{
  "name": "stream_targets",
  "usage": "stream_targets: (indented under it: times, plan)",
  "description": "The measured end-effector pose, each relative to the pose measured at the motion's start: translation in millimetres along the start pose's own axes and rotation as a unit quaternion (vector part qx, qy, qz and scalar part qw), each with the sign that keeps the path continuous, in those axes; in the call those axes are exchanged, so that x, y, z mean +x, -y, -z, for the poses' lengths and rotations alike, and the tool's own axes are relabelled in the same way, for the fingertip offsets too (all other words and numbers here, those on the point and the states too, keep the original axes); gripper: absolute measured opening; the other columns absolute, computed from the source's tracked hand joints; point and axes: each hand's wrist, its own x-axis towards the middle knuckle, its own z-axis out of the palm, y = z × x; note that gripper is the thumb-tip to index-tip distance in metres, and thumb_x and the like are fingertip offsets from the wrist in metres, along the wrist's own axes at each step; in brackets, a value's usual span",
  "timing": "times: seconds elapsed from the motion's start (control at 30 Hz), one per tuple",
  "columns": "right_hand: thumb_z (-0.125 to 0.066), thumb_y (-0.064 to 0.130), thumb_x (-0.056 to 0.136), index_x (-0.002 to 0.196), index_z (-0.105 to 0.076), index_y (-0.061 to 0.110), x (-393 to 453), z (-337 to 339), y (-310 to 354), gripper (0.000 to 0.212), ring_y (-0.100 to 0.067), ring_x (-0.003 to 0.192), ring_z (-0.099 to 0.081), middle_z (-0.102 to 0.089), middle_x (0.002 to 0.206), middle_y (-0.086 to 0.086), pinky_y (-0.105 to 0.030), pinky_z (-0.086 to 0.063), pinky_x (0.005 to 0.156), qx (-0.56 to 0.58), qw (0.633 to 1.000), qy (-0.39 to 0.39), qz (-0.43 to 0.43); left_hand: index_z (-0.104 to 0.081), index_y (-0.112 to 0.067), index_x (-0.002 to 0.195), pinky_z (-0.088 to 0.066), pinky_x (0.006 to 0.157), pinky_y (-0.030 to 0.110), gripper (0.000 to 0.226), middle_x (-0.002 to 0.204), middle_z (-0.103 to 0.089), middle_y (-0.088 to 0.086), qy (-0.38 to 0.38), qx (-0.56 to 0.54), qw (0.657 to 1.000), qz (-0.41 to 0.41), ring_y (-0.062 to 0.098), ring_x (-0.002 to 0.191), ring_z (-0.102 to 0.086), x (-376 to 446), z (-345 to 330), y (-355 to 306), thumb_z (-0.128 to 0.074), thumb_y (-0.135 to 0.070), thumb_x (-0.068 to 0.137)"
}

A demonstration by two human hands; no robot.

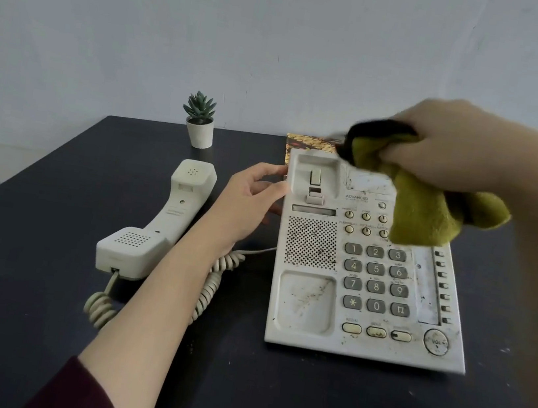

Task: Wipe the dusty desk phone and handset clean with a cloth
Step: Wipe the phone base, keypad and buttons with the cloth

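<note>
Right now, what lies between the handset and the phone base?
In the head view, the left hand, touching the phone base, and the coiled cord lie beside the handset.

"ADVANCED", "VOL", digits 0–9 (phone point(369, 269))

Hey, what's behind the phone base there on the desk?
Behind the phone base a flat thing with a yellow and dark pattern sticks out. The cloth and the right hand cover its right part, so what it is stays unclear.
</note>
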Motion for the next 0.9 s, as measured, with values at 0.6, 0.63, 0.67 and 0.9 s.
stream_targets:
  times: [0.6,0.63,0.67,0.9]
  plan:
    - [-0.049,0.024,0.090,0.063,-0.047,0.014,25.0,-31.6,10.0,0.028,-0.021,0.058,-0.047,-0.049,0.062,-0.004,-0.029,-0.034,0.049,0.038,0.995,-0.080,0.046,-0.062,-0.019,0.116,-0.050,0.070,0.034,0.023,0.079,-0.073,-0.006,-0.003,-0.010,1.000,-0.002,0.009,0.068,-0.064,-1.1,-0.7,-0.9,-0.054,-0.016,0.095]
    - [-0.050,0.023,0.090,0.066,-0.049,0.016,28.3,-36.3,9.6,0.025,-0.021,0.058,-0.048,-0.050,0.063,-0.004,-0.029,-0.035,0.049,0.043,0.994,-0.087,0.052,-0.062,-0.019,0.114,-0.050,0.068,0.031,0.022,0.077,-0.073,-0.007,-0.003,-0.011,1.000,-0.003,0.007,0.066,-0.064,-1.5,-1.0,-1.0,-0.054,-0.015,0.095]
    - [-0.050,0.021,0.089,0.072,-0.055,0.018,31.5,-41.2,9.4,0.019,-0.022,0.060,-0.050,-0.053,0.066,-0.004,-0.030,-0.037,0.050,0.042,0.994,-0.080,0.055,-0.062,-0.020,0.113,-0.049,0.068,0.029,0.021,0.075,-0.072,-0.009,-0.004,-0.010,1.000,-0.005,0.005,0.064,-0.063,-1.8,-1.4,-1.3,-0.054,-0.014,0.095]
    - [-0.046,0.020,0.090,0.105,-0.054,0.014,26.2,-53.6,17.0,0.018,-0.028,0.078,-0.044,-0.039,0.076,-0.002,-0.033,-0.033,0.066,-0.083,0.995,-0.056,0.010,-0.059,-0.021,0.108,-0.040,0.060,0.021,0.016,0.068,-0.070,-0.012,-0.005,-0.009,1.000,-0.014,0.001,0.056,-0.059,-1.8,-1.8,-1.4,-0.052,-0.013,0.096]
